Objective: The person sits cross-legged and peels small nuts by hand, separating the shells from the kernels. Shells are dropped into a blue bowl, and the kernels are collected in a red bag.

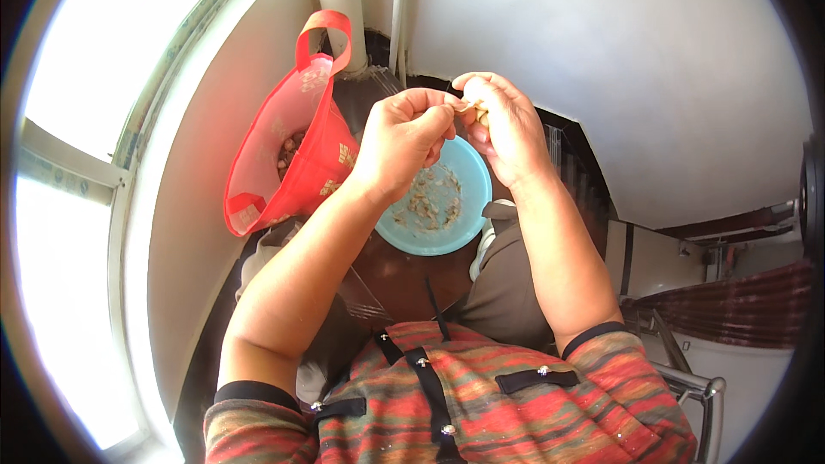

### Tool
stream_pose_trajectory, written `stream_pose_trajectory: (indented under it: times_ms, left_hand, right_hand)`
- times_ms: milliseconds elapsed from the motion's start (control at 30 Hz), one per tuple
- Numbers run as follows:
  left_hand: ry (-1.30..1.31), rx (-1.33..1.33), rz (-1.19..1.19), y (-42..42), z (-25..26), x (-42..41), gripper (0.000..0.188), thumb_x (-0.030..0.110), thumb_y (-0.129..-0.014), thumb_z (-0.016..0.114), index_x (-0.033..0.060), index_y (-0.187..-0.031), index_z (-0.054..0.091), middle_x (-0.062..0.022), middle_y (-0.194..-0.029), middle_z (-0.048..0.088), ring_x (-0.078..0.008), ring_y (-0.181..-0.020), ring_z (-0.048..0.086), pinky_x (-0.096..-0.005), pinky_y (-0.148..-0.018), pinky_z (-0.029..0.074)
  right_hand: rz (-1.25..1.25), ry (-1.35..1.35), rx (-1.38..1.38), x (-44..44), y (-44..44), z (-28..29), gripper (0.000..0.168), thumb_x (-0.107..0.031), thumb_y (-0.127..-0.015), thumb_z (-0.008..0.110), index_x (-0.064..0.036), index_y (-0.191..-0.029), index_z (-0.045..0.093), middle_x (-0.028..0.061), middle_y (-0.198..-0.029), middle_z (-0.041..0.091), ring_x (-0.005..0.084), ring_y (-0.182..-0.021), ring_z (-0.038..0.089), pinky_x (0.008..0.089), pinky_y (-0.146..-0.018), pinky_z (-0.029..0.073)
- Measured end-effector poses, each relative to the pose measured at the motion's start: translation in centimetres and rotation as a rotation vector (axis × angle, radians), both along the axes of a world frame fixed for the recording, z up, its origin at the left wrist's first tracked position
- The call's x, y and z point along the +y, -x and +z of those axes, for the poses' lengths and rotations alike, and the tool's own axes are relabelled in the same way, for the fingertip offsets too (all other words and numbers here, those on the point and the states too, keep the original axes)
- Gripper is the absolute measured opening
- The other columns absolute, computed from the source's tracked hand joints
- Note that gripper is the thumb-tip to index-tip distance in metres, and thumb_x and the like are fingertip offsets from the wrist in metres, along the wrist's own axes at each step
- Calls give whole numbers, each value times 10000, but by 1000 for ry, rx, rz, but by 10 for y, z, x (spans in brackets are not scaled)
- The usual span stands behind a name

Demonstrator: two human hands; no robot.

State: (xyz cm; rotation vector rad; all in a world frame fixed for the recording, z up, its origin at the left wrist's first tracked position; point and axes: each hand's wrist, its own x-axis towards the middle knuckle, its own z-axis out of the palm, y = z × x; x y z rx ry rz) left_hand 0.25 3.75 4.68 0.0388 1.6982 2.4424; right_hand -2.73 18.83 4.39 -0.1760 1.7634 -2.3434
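Between my two hands is a small pale yellowish piece (480, 115), perhaps a nut or a peeled bulb; its exact kind is too small to tell. My left hand (407, 135) pinches a thin end of it between thumb and forefinger. My right hand (509, 125) has its fingers curled around the rest, partly hiding it. Below both hands, a light blue plastic basin (433, 250) stands on the floor between my feet. Scattered over its bottom are pale flakes and brownish scraps (428, 203), perhaps peelings. My left hand and forearm cover part of its rim.
A red fabric bag (322, 142) with a raised handle stands open at the left, with small brown lumps (290, 151) inside. Behind it rises a white pipe (338, 6). A window (71, 258) lies left, a white wall (599, 71) ahead right, a metal-tube frame (709, 393) lower right.
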Motion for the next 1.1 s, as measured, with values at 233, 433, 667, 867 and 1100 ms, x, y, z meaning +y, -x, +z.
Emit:
stream_pose_trajectory:
  times_ms: [233, 433, 667, 867, 1100]
  left_hand:
    - [-39, -75, -68, 1, -3, -1, 141, 115, -873, 552, 1, -903, 630, 1, -687, 544, -38, -505, 409, -193, -448, 323]
    - [-167, -131, -164, 3, -2, -1, 145, 137, -912, 536, 5, -938, 590, -14, -747, 541, -35, -521, 359, -174, -431, 271]
    - [-265, -187, -121, 2, -4, -1, 99, 107, -887, 578, 11, -907, 590, -17, -757, 559, -27, -536, 363, -169, -438, 274]
    - [-300, -201, -77, 3, -8, -4, 86, 79, -853, 600, -1, -882, 582, -28, -747, 566, -36, -553, 390, -181, -450, 290]
    - [-271, -189, -2, 2, -13, -4, 62, 64, -818, 600, 14, -833, 566, -40, -713, 563, -43, -502, 381, -189, -424, 284]
  right_hand:
    - [-106, 29, 94, 4, 3, 5, 216, -232, -942, 540, -37, -1030, 570, 29, -774, 577, 13, -519, 404, 148, -409, 292]
    - [-45, 41, 39, -6, -1, 5, 237, -223, -932, 574, -17, -1034, 634, -2, -768, 583, 25, -581, 450, 166, -476, 330]
    - [-80, 23, 20, -13, -9, 8, 240, -220, -902, 628, -3, -1003, 645, -27, -732, 588, 47, -640, 513, 195, -562, 381]
    - [-113, -48, 40, -16, -11, 4, 241, -230, -893, 634, -16, -1004, 649, -38, -760, 599, 21, -647, 501, 177, -538, 368]
    - [-81, -61, 83, -19, -12, -4, 232, -224, -899, 610, -30, -1023, 642, -38, -781, 592, 11, -634, 469, 161, -474, 311]
